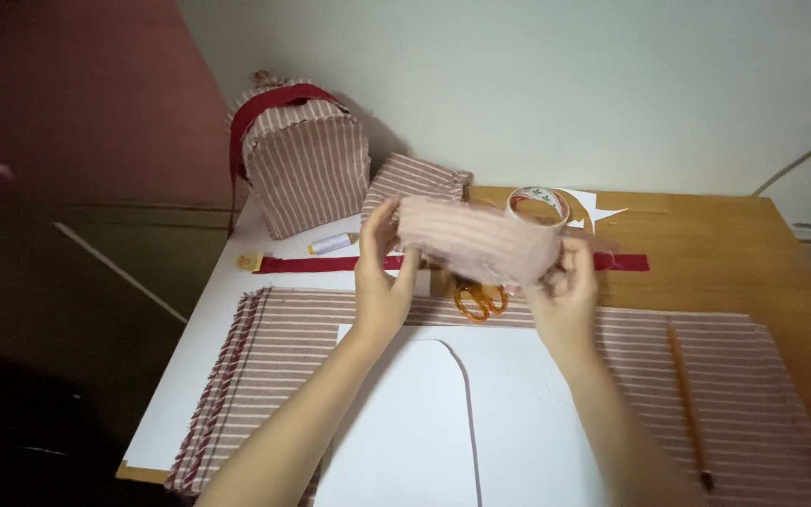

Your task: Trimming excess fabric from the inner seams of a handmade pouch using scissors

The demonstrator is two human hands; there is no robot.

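Observation:
My left hand (379, 272) and my right hand (567, 289) hold up a small piece of pink striped fabric (476, 239) between them, above the table. Each hand pinches one end of the piece. Below the hands a large sheet of red-and-white striped fabric (274, 347) lies flat on the table, with a white paper pattern (443, 413) on top of it. Orange-handled scissors (481, 300) lie just under the held piece, partly hidden by it.
A small striped fabric bag with a red strap (302, 155) stands at the back left, a folded striped piece (415, 183) beside it. A white thread spool (332, 244), a red ribbon strip (312, 265), a tape roll (537, 202) and a pencil (687, 399) lie on the wooden table (725, 244).

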